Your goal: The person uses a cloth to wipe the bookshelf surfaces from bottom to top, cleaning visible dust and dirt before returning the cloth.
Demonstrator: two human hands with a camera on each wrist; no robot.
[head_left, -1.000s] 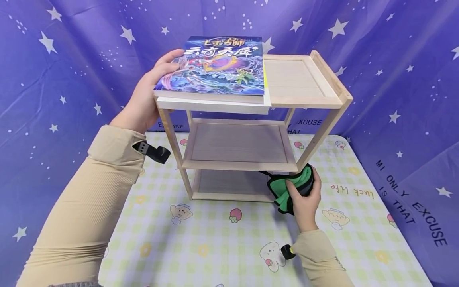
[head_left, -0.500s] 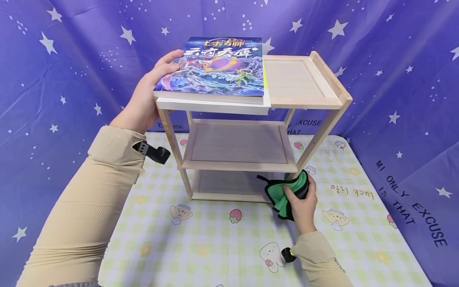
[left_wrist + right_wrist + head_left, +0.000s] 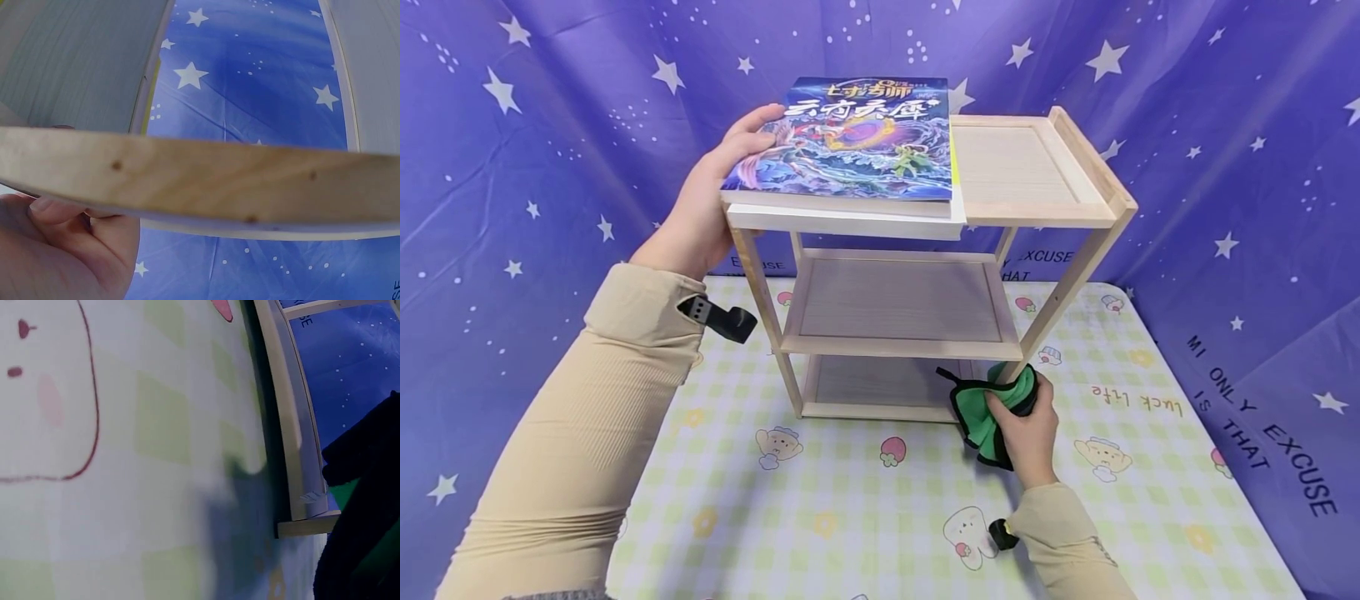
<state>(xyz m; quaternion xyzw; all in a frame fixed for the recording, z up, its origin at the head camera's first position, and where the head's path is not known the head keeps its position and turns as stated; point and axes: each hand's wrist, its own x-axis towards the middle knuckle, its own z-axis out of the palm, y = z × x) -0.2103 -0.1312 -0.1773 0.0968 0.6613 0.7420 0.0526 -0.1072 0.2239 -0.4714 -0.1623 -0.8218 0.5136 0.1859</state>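
Observation:
A three-tier wooden shelf [image 3: 902, 343] stands upright on the table. My left hand [image 3: 700, 192] grips the left end of its top tier, fingers over the edge beside a blue-covered book [image 3: 857, 158]. In the left wrist view, that hand [image 3: 81, 256] is partly hidden behind the wooden side bar [image 3: 206, 178]. My right hand [image 3: 1033, 429] holds a green cloth [image 3: 976, 410] with black edging, wrapped about the lower part of the front right leg [image 3: 1052, 304]. The right wrist view shows the cloth's dark side [image 3: 369, 450] beside the bottom tier [image 3: 290, 431].
Under the blue book lies another thick book or stack with white page edges [image 3: 850, 220]. A checked tablecloth [image 3: 820, 492] with cartoon prints covers the table. A purple curtain [image 3: 587, 100] with white stars hangs behind and at both sides.
My right hand has slid down the front right leg and slightly left with the green cloth. The left hand, books and shelf have stayed in place.

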